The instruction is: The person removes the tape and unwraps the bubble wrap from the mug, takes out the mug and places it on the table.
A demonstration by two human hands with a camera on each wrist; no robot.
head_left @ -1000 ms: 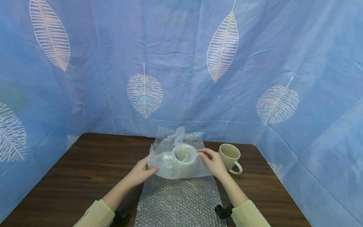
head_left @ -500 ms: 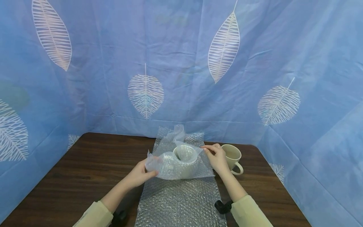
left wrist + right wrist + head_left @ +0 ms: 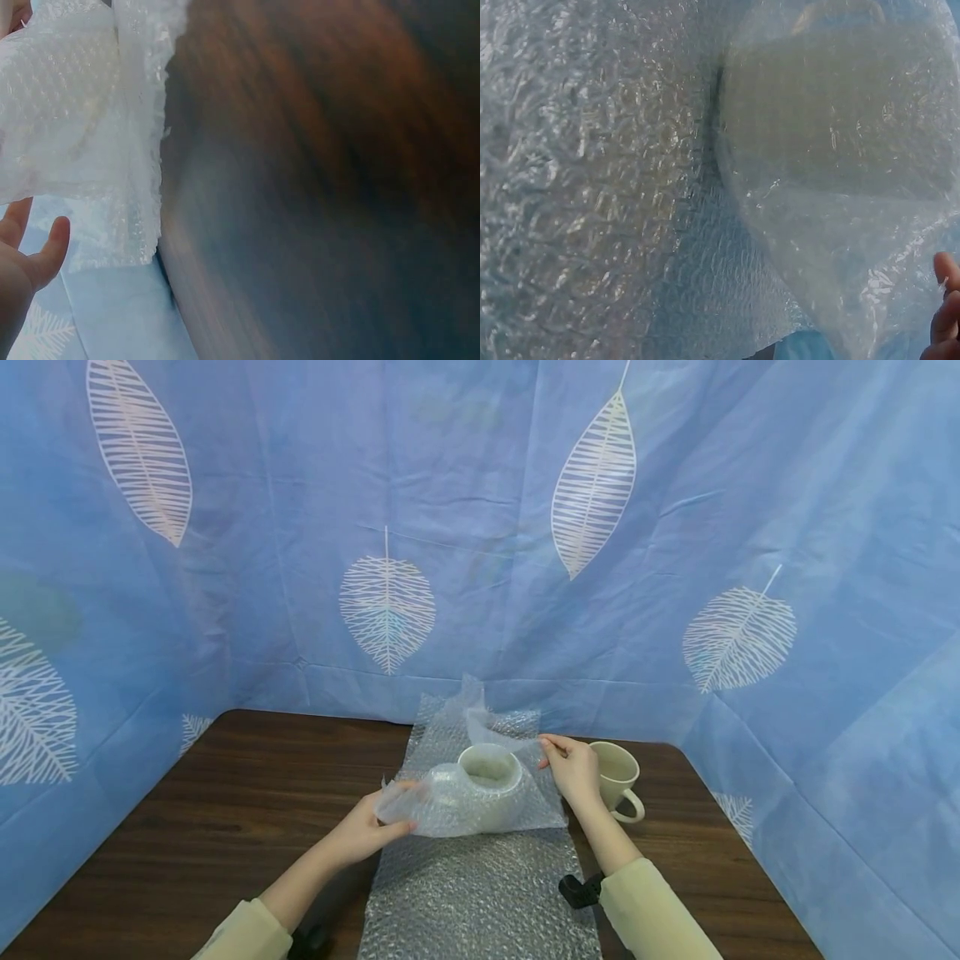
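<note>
In the head view, a pale mug [image 3: 495, 803] stands upright on a long bubble wrap sheet [image 3: 480, 893], with a thin clear bubble wrap [image 3: 442, 789] around its side. Its round mouth faces up. On the left, my left hand [image 3: 363, 831] holds the wrap, thumb in front and fingers behind it. My right hand [image 3: 572, 768] pinches a thin edge of the wrap behind and right of the mug's mouth. Through the wrap in the right wrist view show the mug's body [image 3: 832, 112] and handle [image 3: 840, 15]. In the left wrist view, part of my left hand lies outside the frame.
A second, unwrapped beige mug [image 3: 619, 772] stands close behind my right hand, its handle towards the right front. The dark wooden table [image 3: 247, 810] meets a blue leaf-patterned cloth [image 3: 480, 610] at the back and sides.
My right hand has moved back and slightly right, drawing the wrap's edge off the mug's mouth, which shows more clearly. My left hand has shifted a little left with the wrap.
</note>
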